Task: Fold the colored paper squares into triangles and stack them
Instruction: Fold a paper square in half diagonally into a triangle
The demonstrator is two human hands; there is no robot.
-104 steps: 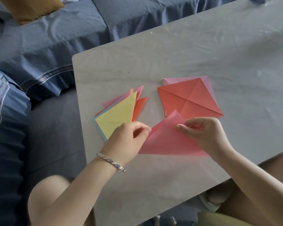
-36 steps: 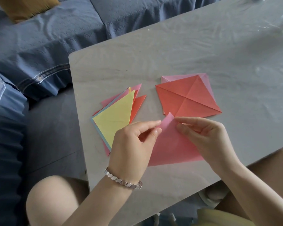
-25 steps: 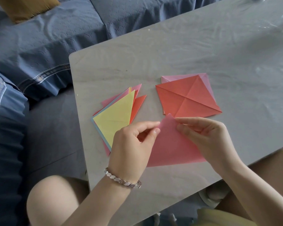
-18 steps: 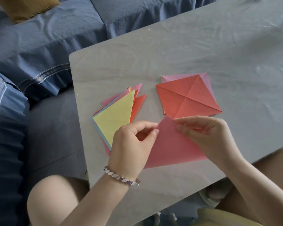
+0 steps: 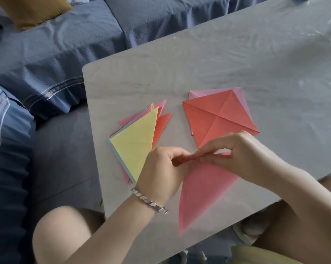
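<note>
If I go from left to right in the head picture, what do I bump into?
Blue sofa → yellow-topped stack of folded triangles → left hand → pink paper → right hand.

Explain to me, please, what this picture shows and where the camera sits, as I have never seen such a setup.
There is no machine here: a person works with bare hands, and the one camera sits on their head, looking down. On the grey table lie two piles: at left, folded triangles topped by a yellow triangle; at right, unfolded squares topped by a creased orange-red square. The left hand, wearing a bracelet, and the right hand pinch one corner of a pink paper, which looks folded into a triangle, though blurred. A blue sofa stands beyond.
</note>
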